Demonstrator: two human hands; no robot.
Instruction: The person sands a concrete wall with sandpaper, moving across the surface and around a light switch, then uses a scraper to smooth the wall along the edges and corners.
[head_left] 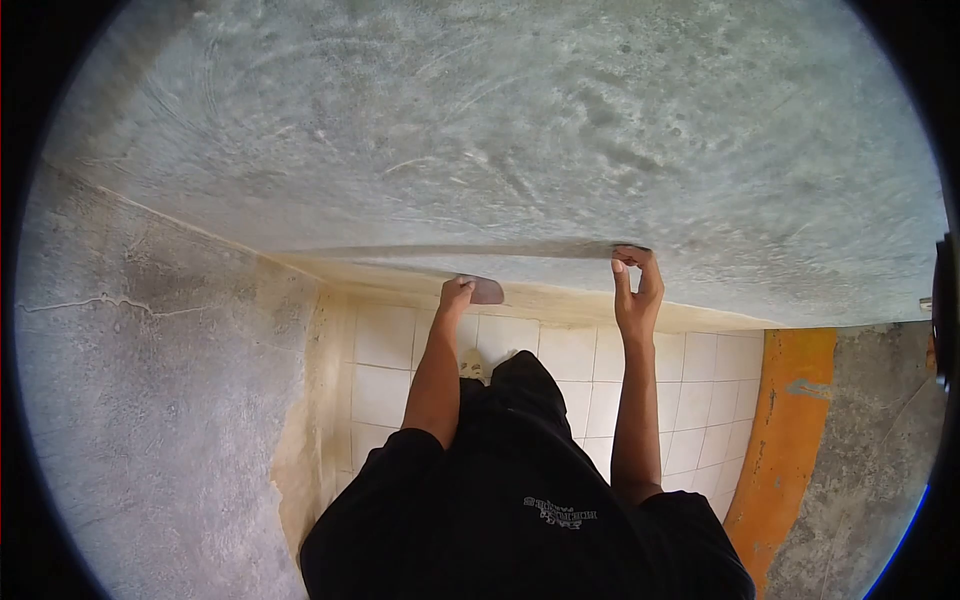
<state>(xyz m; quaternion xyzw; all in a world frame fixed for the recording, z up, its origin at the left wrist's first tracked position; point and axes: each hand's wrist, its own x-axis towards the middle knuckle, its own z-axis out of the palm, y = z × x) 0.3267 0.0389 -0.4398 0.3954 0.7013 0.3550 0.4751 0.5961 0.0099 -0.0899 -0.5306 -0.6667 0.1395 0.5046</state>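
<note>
The left hand pinches a flat brown piece before the grey wall's lower edge — moving it calls for steady fingers — while the right hand curls narrowly, its contents unclear.

The floor is laid with square white tiles and thin joints. A pale shoe rests near its far edge, left of centre.

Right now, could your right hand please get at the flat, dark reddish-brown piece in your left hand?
Probably yes: nothing visible lies between the right hand and the flat reddish-brown piece, though the left hand grips it at one end, leaving the rest free.
</note>
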